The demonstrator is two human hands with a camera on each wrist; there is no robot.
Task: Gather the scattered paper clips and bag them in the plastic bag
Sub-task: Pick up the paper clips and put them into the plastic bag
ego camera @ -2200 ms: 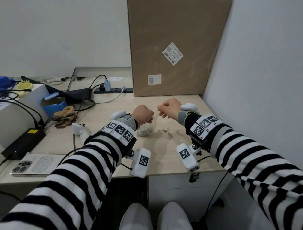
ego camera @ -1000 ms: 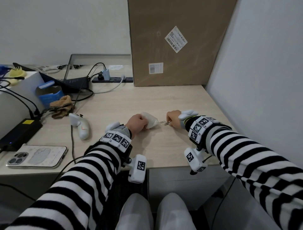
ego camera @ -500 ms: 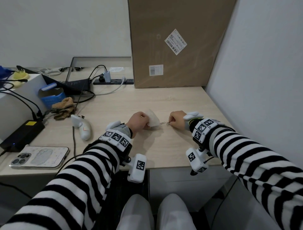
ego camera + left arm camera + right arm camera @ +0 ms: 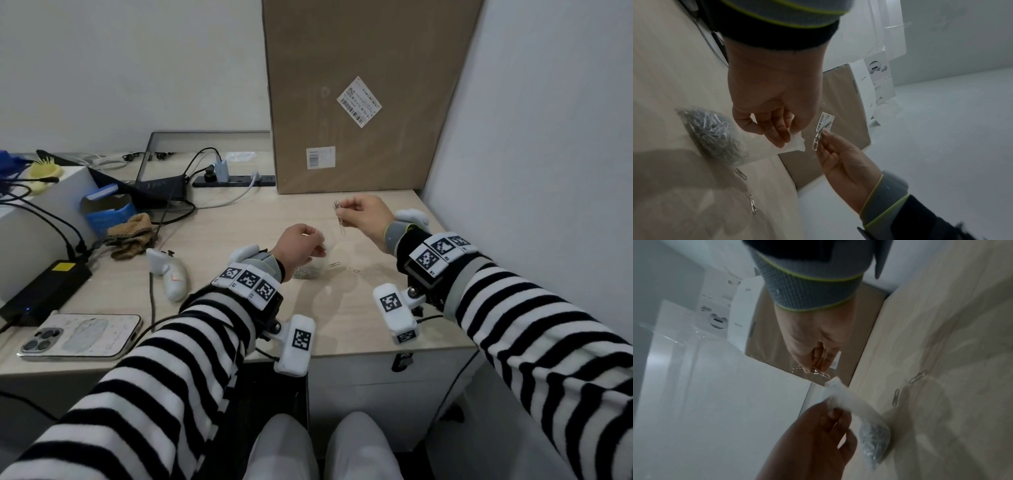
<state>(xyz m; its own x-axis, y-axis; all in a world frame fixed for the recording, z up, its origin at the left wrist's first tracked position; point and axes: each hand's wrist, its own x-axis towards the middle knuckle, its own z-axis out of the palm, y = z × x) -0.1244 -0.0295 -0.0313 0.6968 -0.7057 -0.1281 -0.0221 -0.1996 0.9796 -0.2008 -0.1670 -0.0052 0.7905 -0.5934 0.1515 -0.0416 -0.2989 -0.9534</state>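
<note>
My left hand (image 4: pixel 303 245) pinches the mouth of a clear plastic bag (image 4: pixel 756 142), held upright with its clip-filled bottom (image 4: pixel 308 272) resting on the desk. The bag (image 4: pixel 855 404) shows in the right wrist view too, and my left hand (image 4: pixel 774 129) in its own wrist view. My right hand (image 4: pixel 356 214) is raised above and right of the bag and pinches a small bunch of paper clips (image 4: pixel 339 216) that dangles from its fingertips (image 4: pixel 812 368). Two loose clips (image 4: pixel 335 264) (image 4: pixel 355 270) lie on the desk just right of the bag.
A tall cardboard box (image 4: pixel 359 96) stands against the back wall. On the wooden desk (image 4: pixel 239 226) to the left lie a white controller (image 4: pixel 171 274), a phone (image 4: pixel 82 337), a brown cloth (image 4: pixel 132 234), a black power brick (image 4: pixel 44 291) and cables. A white wall closes the right side.
My right hand has lifted off the desk with a bunch of clips and now hangs above the bag. My left hand has stood the bag upright by its mouth.
</note>
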